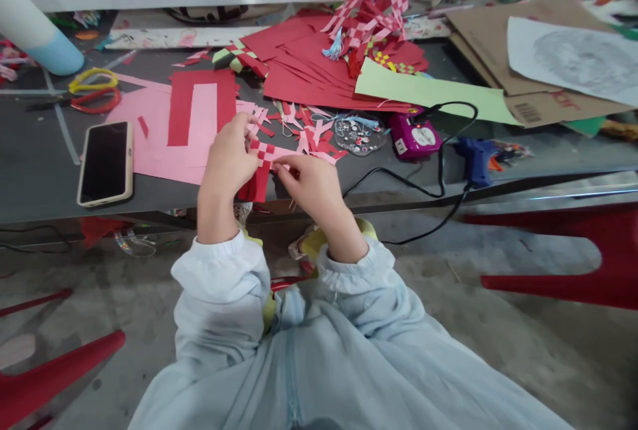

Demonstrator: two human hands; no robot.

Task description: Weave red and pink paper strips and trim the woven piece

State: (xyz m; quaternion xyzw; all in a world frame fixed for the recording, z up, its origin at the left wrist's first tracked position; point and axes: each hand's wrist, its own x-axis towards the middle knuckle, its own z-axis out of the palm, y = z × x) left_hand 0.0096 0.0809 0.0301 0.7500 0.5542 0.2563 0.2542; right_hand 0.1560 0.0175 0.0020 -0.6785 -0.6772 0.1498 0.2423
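Between my two hands is a small paper weave point(263, 152) of red and pink strips in a checked pattern, at the table's front edge. My left hand point(230, 154) is closed on its left side, the thumb lying near the checks. With thumb and forefinger, my right hand point(312, 181) pinches the weave's right end, where pink strips stick out. Red strips point(256, 187) hang down below the checks. Left of my left hand lie a pink sheet point(154, 111) and a cut red sheet point(179, 107). Loose red and pink scraps point(314, 134) lie just beyond my hands.
A phone point(106, 163) and scissors point(94, 91) lie left. Red sheets point(309, 61), finished woven strips point(379, 11) and a pale green strip point(428, 91) lie behind. Right are a bead tray point(359, 134), a purple power socket point(415, 135), a blue glue gun point(476, 161) and cables.
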